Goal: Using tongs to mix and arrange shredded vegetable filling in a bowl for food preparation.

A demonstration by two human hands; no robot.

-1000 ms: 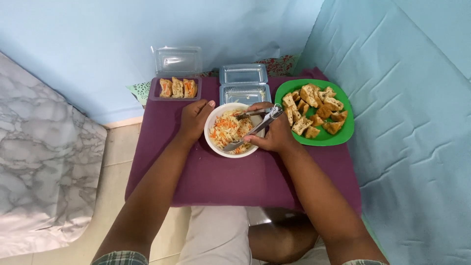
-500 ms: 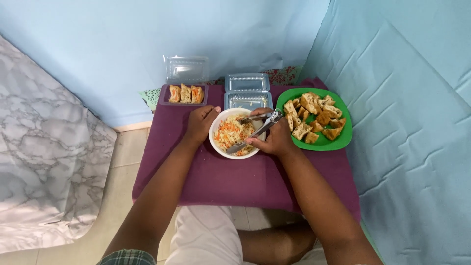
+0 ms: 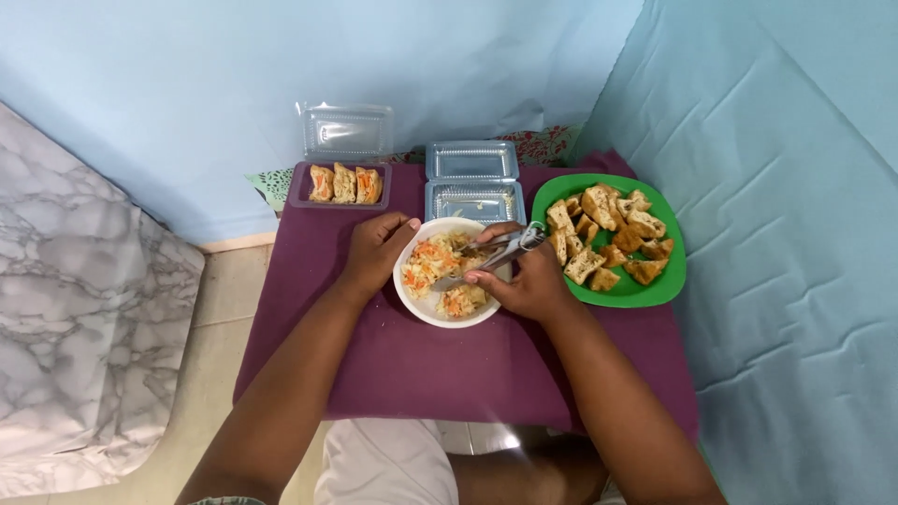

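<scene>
A white bowl (image 3: 423, 307) of shredded orange-and-white salad sits in the middle of a small purple-covered table (image 3: 421, 365). My left hand (image 3: 374, 251) rests against the bowl's left rim, fingers curled on it. My right hand (image 3: 524, 281) is closed on metal tongs (image 3: 500, 249), whose tips reach into the salad. Just right of that hand stands a green plate (image 3: 655, 285) piled with browned bread pieces.
At the back left an open clear plastic box (image 3: 341, 184) holds three filled rolls. An empty open clear box (image 3: 473, 182) stands behind the bowl. Light blue sheeting lines the back and right; a marbled cloth lies at the left.
The view has shifted slightly, so the table sits a little further right in frame. My hands stay at the bowl, the tongs still in the salad.
</scene>
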